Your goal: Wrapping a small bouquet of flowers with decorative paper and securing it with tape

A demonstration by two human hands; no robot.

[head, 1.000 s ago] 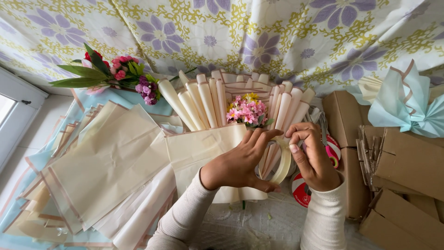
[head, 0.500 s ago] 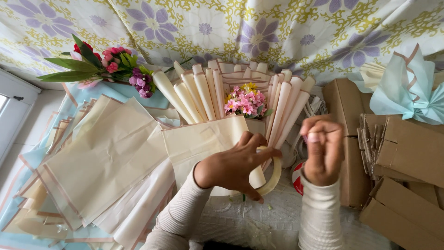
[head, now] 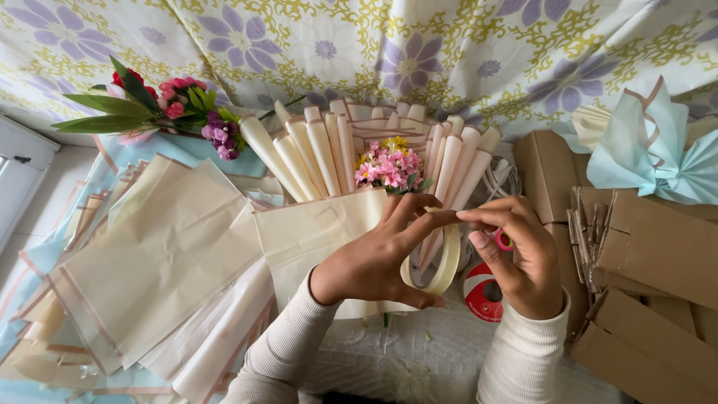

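Observation:
My left hand (head: 378, 258) grips a roll of clear tape (head: 443, 263), its thumb under the ring and fingers over the top. My right hand (head: 516, 254) pinches the tape's loose end at the top of the roll, fingertips meeting the left fingers. Just beyond both hands stands a paper bouquet (head: 351, 150) of cream rolled cones fanned around small pink and yellow flowers (head: 389, 166). A cream wrapping sheet (head: 314, 232) lies under my left hand.
Stacked cream and pink-edged paper sheets (head: 157, 262) spread at the left. A spray of red, pink and purple flowers (head: 161, 108) lies at the back left. Brown cardboard boxes (head: 651, 247) sit at the right, with a pale blue paper wrap (head: 658, 157) behind. A red-and-white tape roll (head: 482, 295) lies below my right hand.
My right hand, which had pulled away from the roll and was raised, has come back to the left hand and now pinches the tape end at the roll's top.

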